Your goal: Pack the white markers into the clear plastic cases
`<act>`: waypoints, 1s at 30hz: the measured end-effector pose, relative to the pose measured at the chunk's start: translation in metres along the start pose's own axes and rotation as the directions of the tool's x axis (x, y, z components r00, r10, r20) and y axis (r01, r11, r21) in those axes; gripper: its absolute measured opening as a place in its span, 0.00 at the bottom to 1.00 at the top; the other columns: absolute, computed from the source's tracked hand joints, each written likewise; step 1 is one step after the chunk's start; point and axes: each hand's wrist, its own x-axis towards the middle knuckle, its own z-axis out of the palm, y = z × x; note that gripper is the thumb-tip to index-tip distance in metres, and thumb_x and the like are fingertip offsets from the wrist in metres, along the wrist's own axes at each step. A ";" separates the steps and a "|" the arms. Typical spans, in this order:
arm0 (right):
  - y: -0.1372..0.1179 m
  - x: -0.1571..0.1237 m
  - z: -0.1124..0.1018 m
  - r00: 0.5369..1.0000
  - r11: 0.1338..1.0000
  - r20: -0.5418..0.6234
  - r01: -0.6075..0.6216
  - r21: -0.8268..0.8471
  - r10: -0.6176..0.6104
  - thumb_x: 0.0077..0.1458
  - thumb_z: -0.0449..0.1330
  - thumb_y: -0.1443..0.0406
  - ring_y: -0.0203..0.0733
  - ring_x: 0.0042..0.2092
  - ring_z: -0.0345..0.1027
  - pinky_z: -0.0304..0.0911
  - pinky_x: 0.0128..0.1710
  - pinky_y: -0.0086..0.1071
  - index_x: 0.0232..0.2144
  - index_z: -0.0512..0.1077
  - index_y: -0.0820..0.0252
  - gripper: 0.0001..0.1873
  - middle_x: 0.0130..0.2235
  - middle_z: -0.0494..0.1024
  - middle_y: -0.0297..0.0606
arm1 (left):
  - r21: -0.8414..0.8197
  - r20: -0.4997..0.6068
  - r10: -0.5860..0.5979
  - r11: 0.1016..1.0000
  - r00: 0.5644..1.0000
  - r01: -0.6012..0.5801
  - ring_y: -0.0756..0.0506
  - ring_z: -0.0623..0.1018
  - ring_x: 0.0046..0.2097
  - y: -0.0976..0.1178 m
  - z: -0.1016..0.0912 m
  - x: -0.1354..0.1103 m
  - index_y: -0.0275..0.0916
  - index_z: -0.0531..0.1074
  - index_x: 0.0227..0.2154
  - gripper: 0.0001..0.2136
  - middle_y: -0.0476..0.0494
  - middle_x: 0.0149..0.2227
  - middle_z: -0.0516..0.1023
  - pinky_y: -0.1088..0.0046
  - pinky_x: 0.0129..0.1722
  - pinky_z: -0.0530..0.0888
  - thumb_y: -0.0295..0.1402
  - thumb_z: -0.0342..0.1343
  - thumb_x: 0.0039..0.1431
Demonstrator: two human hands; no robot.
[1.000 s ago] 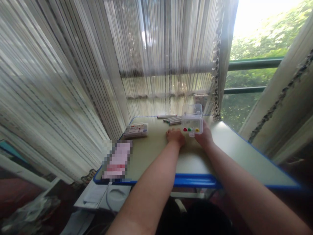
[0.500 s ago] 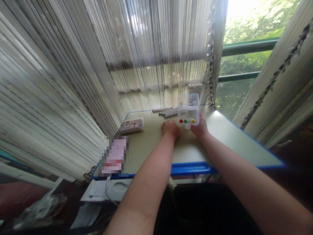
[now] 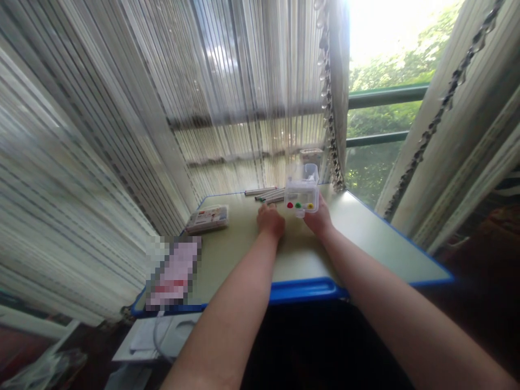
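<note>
My right hand (image 3: 319, 218) holds a clear plastic box (image 3: 301, 194) above the table from its right side. The box's lid stands open at the back. Along its bottom show red, green and yellow round spots, which look like marker ends. My left hand (image 3: 271, 221) rests low over the table with its fingers curled, close to the near ends of several white markers (image 3: 271, 196). What its fingers hold, if anything, is hidden. The markers lie in a loose group behind it, partly covered by the box.
On the blue-edged table (image 3: 365, 249), a flat white case (image 3: 208, 218) with a printed label lies at the left. Nearer stands a pixelated pink object (image 3: 174, 273). A small box (image 3: 311, 155) stands at the back by the curtain (image 3: 244, 81). A white shelf (image 3: 140, 341) is below left.
The whole view has shifted, so the table appears further left and lower. My left hand has come slightly closer to the markers. My right hand still holds the clear box.
</note>
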 end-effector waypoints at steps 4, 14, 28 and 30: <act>0.002 -0.001 0.004 0.999 0.998 0.032 -0.018 0.065 0.016 0.43 0.56 0.62 0.45 0.37 0.69 0.68 0.39 0.39 0.37 0.66 0.57 0.15 0.39 0.75 0.42 | 0.016 0.048 0.015 1.000 0.999 -0.016 0.44 0.66 0.57 -0.004 0.003 0.001 0.37 0.70 0.47 0.18 0.39 0.55 0.67 0.70 0.55 0.64 0.25 0.43 0.55; -0.009 0.001 -0.002 0.999 1.000 0.048 0.024 0.017 -0.025 0.42 0.56 0.65 0.48 0.41 0.69 0.67 0.42 0.42 0.43 0.67 0.58 0.21 0.41 0.75 0.44 | 0.036 0.066 0.018 0.999 0.998 -0.021 0.41 0.70 0.53 -0.006 0.003 0.004 0.36 0.69 0.47 0.18 0.36 0.54 0.69 0.67 0.52 0.66 0.25 0.44 0.54; -0.002 0.000 0.005 0.997 0.999 0.072 0.036 0.003 -0.036 0.40 0.58 0.65 0.50 0.43 0.70 0.68 0.42 0.45 0.44 0.66 0.57 0.24 0.42 0.75 0.44 | 0.155 0.123 0.031 0.987 0.992 -0.050 0.41 0.72 0.49 -0.001 -0.009 0.011 0.35 0.68 0.47 0.16 0.33 0.48 0.72 0.66 0.46 0.70 0.28 0.45 0.57; -0.002 0.000 0.005 0.998 0.999 0.051 0.041 0.014 -0.042 0.41 0.58 0.65 0.49 0.42 0.70 0.68 0.42 0.44 0.44 0.66 0.56 0.23 0.41 0.75 0.43 | 0.166 0.118 0.061 0.983 0.991 -0.080 0.39 0.72 0.49 -0.001 -0.013 0.019 0.34 0.70 0.45 0.15 0.31 0.47 0.72 0.64 0.45 0.70 0.29 0.43 0.59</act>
